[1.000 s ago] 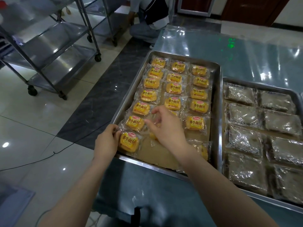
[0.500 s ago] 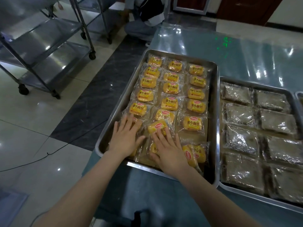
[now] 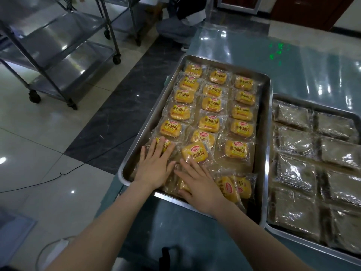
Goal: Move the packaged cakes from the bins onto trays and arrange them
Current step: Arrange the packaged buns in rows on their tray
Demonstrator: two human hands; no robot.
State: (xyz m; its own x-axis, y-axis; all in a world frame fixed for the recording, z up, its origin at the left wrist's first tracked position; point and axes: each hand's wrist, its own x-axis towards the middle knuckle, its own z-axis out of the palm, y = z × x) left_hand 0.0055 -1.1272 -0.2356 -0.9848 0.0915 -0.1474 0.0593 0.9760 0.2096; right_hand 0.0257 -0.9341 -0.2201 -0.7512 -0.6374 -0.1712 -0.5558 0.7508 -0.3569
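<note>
A steel tray [image 3: 264, 133] on the table holds several yellow packaged cakes in three rows. My left hand [image 3: 155, 165] lies flat, fingers straight, on the cakes at the tray's near left corner. My right hand [image 3: 199, 184] lies flat beside it on the packets at the near middle, fingertips just below a tilted cake [image 3: 195, 152]. Two more cakes [image 3: 234, 187] lie loosely overlapped at the near right of the tray.
A second steel tray [image 3: 289, 97] to the right carries several darker wrapped cakes. Wheeled steel racks [image 3: 58, 55] stand on the floor at left. A person [image 3: 183, 22] crouches beyond the table's far edge. A cable runs across the floor tiles.
A second ago my right hand pinched at a packet and my left held the corner cake; both hands now lie flat on the near cakes. The view has shifted slightly.
</note>
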